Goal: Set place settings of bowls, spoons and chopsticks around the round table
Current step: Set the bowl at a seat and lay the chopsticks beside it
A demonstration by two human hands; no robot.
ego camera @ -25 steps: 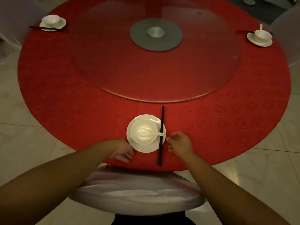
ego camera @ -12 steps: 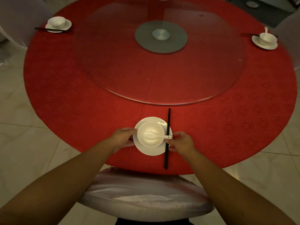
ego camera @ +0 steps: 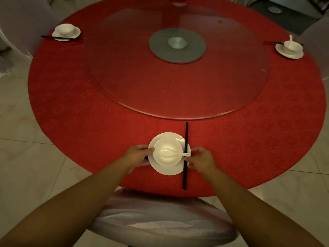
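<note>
White bowl (ego camera: pixel 167 152) with spoon (ego camera: pixel 173 154), set on saucer (ego camera: pixel 167 169); saucer rim gripped by left hand (ego camera: pixel 138 155) and right hand (ego camera: pixel 201 160); black chopsticks (ego camera: pixel 185 155) laid across its right edge.

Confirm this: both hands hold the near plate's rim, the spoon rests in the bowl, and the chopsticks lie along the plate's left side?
Not quite. In the head view the chopsticks lie along the right side of the plate. The left hand and right hand hold its rim, and the spoon rests in the bowl.
</note>
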